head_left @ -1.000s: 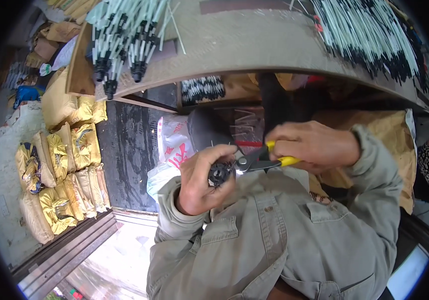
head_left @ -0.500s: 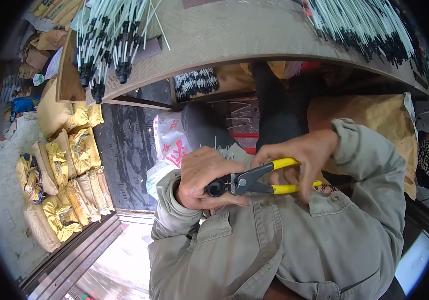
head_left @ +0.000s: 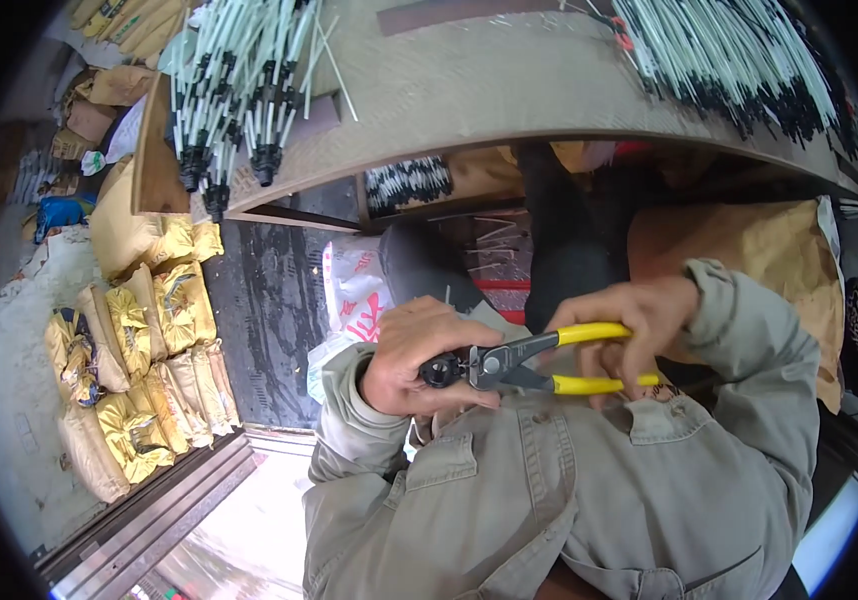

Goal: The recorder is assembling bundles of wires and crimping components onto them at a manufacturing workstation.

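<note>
My left hand (head_left: 404,345) is closed around a small round black plastic fitting (head_left: 439,371), its end facing up between thumb and fingers. In my right hand (head_left: 634,312) is a pair of cutting pliers (head_left: 509,362) with a dark metal head and yellow handles. The handles stand apart, with my fingers around and between them. The pliers' jaws are up against the fitting's side, where thin metal bits show. Whether the jaws grip anything is too small to tell. Both hands are held close in front of my grey-green shirt.
Ahead is a table (head_left: 489,75) bearing bundles of white tubes with black ends (head_left: 239,100) and a larger pile of tubes (head_left: 729,65). Gold and brown packages (head_left: 134,360) stand at left. A plastic bag (head_left: 354,290) lies by my leg; a large brown sack (head_left: 749,250) is at right.
The black fitting has turned slightly in my left hand, showing more of its end face. The pliers stay at it, handles still apart. The whole view has shifted a little.
</note>
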The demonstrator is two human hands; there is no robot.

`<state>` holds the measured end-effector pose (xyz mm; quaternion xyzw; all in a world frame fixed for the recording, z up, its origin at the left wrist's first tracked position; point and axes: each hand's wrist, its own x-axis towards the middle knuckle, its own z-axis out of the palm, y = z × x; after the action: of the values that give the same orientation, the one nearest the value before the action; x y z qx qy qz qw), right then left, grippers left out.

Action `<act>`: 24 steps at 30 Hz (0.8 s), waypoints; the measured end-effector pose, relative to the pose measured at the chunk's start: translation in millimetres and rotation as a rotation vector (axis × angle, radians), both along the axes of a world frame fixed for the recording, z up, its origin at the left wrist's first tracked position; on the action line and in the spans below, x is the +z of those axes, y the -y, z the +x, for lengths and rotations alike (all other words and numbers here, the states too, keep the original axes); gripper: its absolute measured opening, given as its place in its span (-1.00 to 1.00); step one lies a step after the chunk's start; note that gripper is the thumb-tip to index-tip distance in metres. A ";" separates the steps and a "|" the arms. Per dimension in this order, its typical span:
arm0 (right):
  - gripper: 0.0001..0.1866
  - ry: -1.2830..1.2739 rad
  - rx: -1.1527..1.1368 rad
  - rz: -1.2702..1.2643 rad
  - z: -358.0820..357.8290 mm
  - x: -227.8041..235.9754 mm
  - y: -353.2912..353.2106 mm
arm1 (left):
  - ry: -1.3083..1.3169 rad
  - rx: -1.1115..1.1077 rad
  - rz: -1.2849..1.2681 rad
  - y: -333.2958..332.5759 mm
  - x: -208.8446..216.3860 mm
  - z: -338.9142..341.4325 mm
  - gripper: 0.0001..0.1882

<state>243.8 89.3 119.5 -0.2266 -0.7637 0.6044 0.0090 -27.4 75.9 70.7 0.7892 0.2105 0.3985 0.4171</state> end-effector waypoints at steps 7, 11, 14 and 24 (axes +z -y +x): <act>-0.35 0.136 -0.249 0.966 -2.6 -15.1 22.4 | -0.023 0.100 -0.017 -1.8 -1.7 2.1 -0.37; -0.51 -0.031 0.075 -0.876 12.1 -31.1 -2.6 | -0.077 -0.045 -0.020 -6.3 0.5 4.6 -0.29; -0.50 -0.358 -0.178 -0.422 6.7 -29.7 -3.1 | -0.043 -0.013 0.030 -7.3 -2.2 5.8 -0.31; -0.60 0.209 -0.339 1.234 -9.6 -32.2 13.7 | -0.045 0.210 0.017 2.9 -3.0 17.8 -0.44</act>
<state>234.3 75.6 87.3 -0.3548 -0.9212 0.0193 0.1583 -9.5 73.0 67.7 0.7750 0.2982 0.4240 0.3614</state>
